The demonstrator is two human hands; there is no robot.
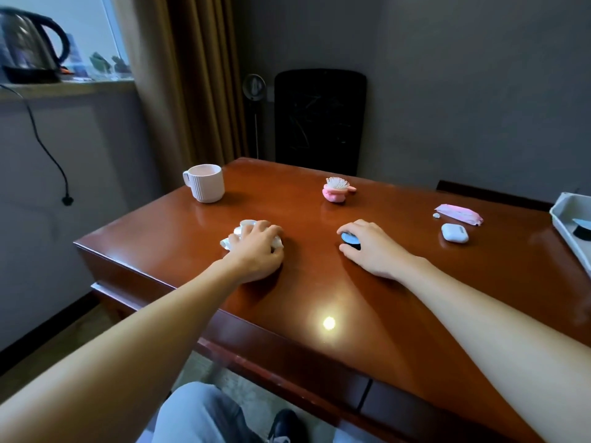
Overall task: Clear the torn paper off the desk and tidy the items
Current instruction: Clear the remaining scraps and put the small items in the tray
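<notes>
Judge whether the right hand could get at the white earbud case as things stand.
Probably yes: bare desk separates the right hand and earbud case, though that hand holds a blue disc.

A desk (pixel 319 282) of reddish-brown wood, smooth and highly glossy, mirrors a lamp as a bright spot. The crumpled paper (pixel 244 226) is white, matt and wrinkled. The mug (pixel 204 183) is pale and matt with a ribbed wall, ceramic by its look. The earbud case (pixel 454 233) is glossy white plastic, and the packet (pixel 459 214) is shiny pink film. The blue disc (pixel 350 238) is smooth with a faint sheen. The kettle (pixel 25 43) is polished metal with a black handle, and the curtain (pixel 192 91) is soft brown cloth
</notes>
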